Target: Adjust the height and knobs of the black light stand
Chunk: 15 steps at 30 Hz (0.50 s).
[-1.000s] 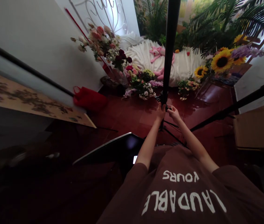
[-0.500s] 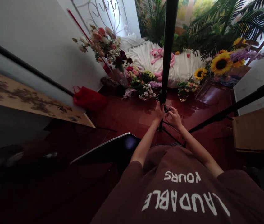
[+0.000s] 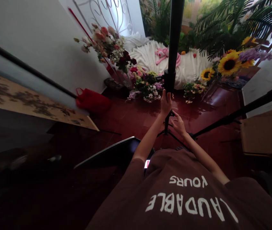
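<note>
A black telescoping tripod stand point(image 3: 175, 41) rises upright in front of me, its spread legs on the floor. My left hand point(image 3: 166, 103) is wrapped round its pole just below a thick black collar point(image 3: 169, 78). Lower down, my right hand point(image 3: 179, 125) is beside the pole, fingers apart and partly stretched out. Its fingertips are at a small black knob point(image 3: 172, 113) on the stand; whether they press on it I cannot tell.
Flower bunches point(image 3: 148, 86), a white draped cloth point(image 3: 145, 54) with a pink plush toy point(image 3: 161, 54), and sunflowers point(image 3: 229, 64) stand ahead. A red bag point(image 3: 92, 101) is left, a dark flat screen-like panel point(image 3: 112, 153) near my left arm. Another black pole point(image 3: 241, 110) and a cardboard box point(image 3: 265, 134) are right.
My left hand has moved up along with the stand's upper section, and the collar now shows above it. My right hand has loosened its fingers from the knob and dropped slightly.
</note>
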Available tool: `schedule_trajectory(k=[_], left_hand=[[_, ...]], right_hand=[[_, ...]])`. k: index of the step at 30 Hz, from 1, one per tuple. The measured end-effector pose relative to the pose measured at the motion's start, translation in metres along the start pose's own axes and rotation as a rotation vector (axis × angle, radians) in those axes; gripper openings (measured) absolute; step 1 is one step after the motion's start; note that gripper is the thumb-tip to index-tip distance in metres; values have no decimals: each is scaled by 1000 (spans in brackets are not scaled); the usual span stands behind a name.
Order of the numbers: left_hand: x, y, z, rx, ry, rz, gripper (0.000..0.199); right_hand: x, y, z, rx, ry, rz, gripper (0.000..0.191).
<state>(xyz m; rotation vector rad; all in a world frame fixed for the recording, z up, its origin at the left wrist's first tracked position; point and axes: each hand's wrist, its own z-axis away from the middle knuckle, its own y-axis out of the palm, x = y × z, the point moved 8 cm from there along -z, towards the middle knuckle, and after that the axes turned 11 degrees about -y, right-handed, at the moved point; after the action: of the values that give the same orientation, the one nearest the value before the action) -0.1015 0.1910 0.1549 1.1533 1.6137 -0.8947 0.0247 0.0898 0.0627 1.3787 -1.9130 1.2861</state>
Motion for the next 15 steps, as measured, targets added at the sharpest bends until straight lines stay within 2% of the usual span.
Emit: schedule_trajectory(k=[4, 11, 15], left_hand=[[-18, -2, -3, 29, 10, 75, 57], [-15, -2, -3, 55, 12, 104, 54], [-16, -1, -2, 105, 28, 86, 53]], right_hand=[[-4, 1, 0, -58, 0, 28, 64], [-12, -12, -11, -121, 122, 193, 44], [-20, -17, -17, -107, 238, 245, 42]])
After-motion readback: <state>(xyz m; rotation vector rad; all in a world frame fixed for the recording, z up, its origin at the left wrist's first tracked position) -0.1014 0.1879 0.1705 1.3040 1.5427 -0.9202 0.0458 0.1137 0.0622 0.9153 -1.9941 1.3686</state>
